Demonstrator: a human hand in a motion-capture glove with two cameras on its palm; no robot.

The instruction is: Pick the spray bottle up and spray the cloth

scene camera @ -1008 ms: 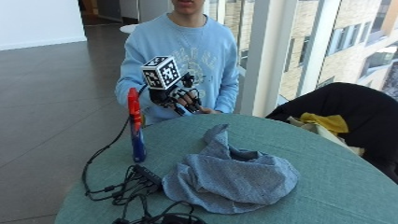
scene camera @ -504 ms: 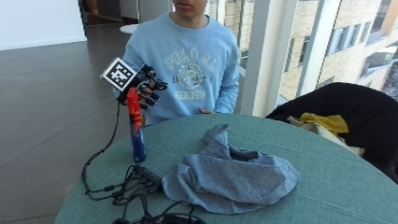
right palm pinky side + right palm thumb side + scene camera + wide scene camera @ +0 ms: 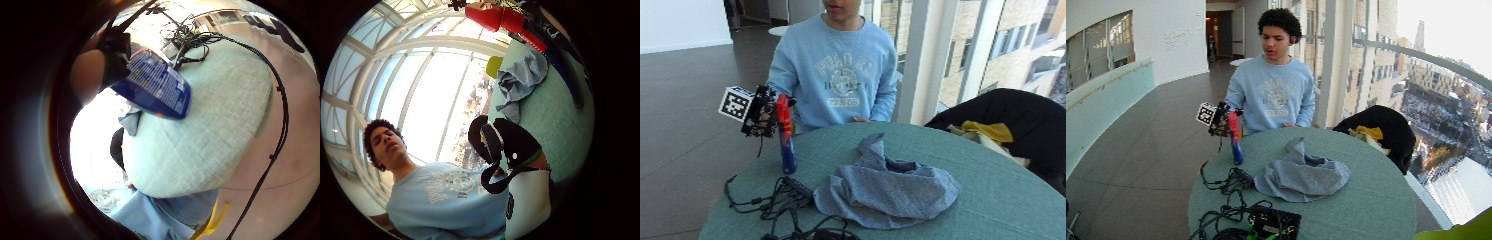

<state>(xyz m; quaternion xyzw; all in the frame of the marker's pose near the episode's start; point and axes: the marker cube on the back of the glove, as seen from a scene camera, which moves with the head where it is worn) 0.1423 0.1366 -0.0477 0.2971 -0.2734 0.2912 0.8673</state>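
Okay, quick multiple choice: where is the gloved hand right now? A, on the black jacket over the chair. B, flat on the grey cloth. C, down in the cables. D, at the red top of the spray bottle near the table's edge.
D: in the outside view the right hand is at the red top of the upright spray bottle, apart from the cloth.

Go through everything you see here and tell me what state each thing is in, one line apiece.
Red-topped blue plastic spray bottle: upright, base on the table near its edge.
Black-gloved right hand: at the bottle's red top; grip unclear.
Crumpled blue-grey cloth: heaped on the table, untouched, apart from the bottle.
Round green table: carries bottle, cloth and black cables.
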